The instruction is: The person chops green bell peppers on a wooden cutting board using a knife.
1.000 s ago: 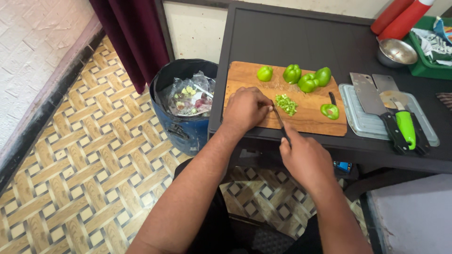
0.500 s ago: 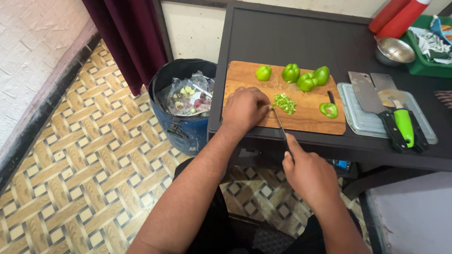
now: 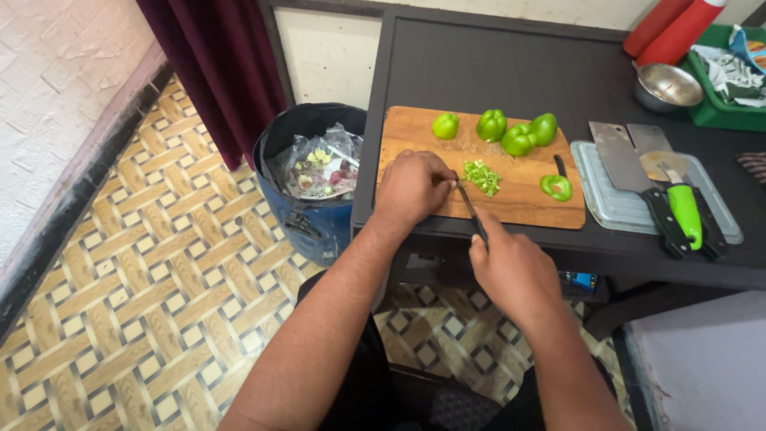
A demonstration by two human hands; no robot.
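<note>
Wooden and pale brown, the cutting board (image 3: 415, 132) is lying under our left hand (image 3: 413, 185), which is curling down knuckles-up and hiding whatever it is pressing; we cannot tell what is beneath the fingers. Our right hand (image 3: 511, 267) is closing around the handle of a knife (image 3: 469, 206), and that handle is sitting wholly hidden inside the fist, so we are seeing only the thin dark blade slanting up toward the left hand's fingertips. Just past the blade tip we are seeing one small heap of chopped green pepper (image 3: 482, 175); the pieces are too fine to count. Farther from our hands along the board's far edge we are counting four whole or halved green peppers (image 3: 491, 124), two of them touching, and one more pepper piece (image 3: 556, 187) is lying to the right of the heap beside a small dark object we cannot make out. Right of the right hand, a grey tray (image 3: 600, 203) is holding two cleavers (image 3: 616, 156) and a green-handled tool (image 3: 685, 209). Beyond it, a steel bowl (image 3: 669, 85), two red bottles (image 3: 678, 28) cut off by the frame and a green basket (image 3: 730, 112), also cropped, are standing. Left of the left hand, a blue bin (image 3: 307, 219) is holding scraps.
</note>
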